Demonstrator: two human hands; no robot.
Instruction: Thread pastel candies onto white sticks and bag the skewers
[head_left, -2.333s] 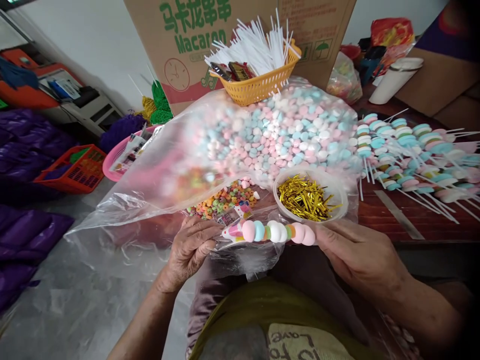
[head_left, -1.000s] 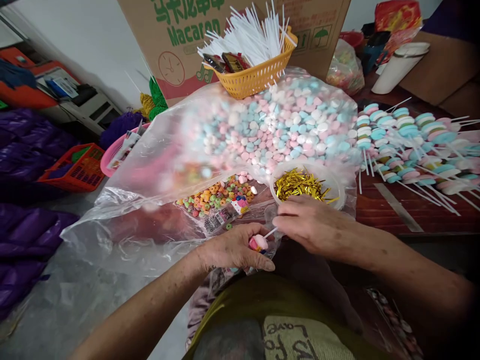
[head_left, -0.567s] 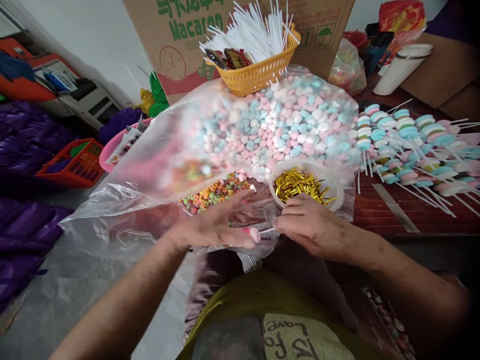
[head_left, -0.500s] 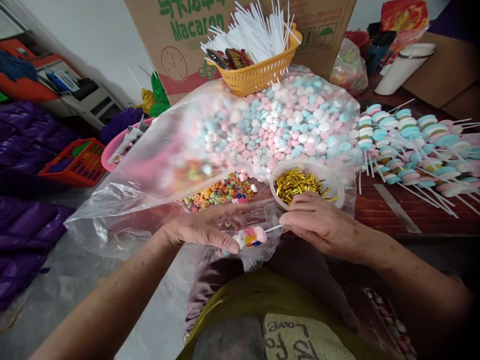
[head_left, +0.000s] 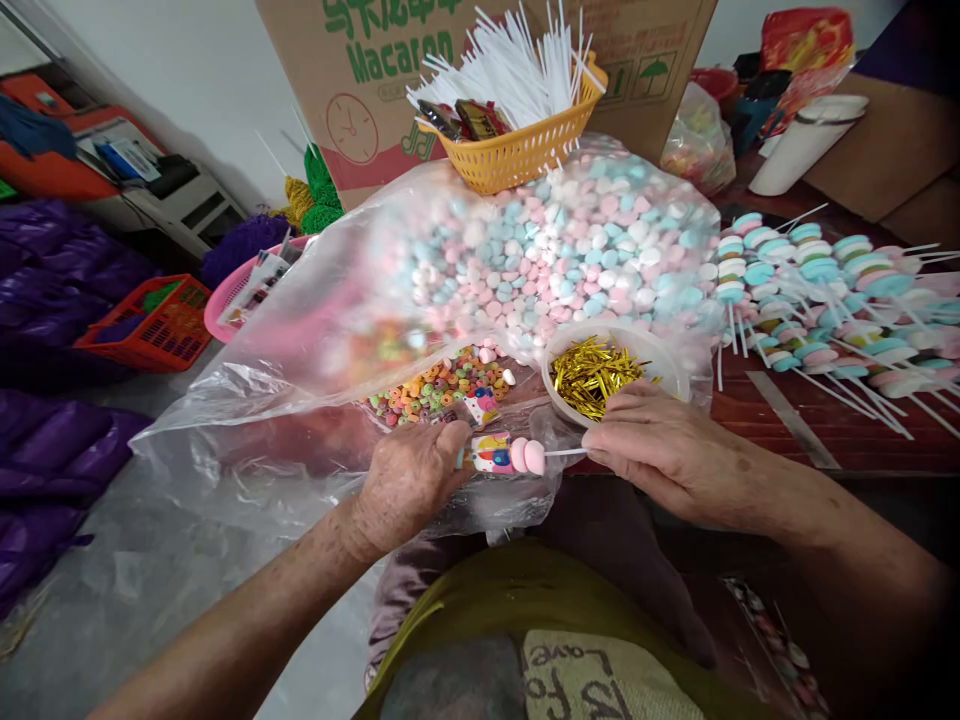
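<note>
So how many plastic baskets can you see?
3: yellow basket holding white sticks, pink basket partly behind clear plastic, orange basket further left. More may be hidden.

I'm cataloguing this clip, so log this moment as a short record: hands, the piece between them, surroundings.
Left hand: grips one end of candy skewer
Right hand: holds its white stick
Skewer dressing: printed wrapper beside pink sweets
Near right hand: tub of gold strips
Beyond: clear bag of pastel sweets; yellow basket of white sticks
Far right: skewer pile
</note>
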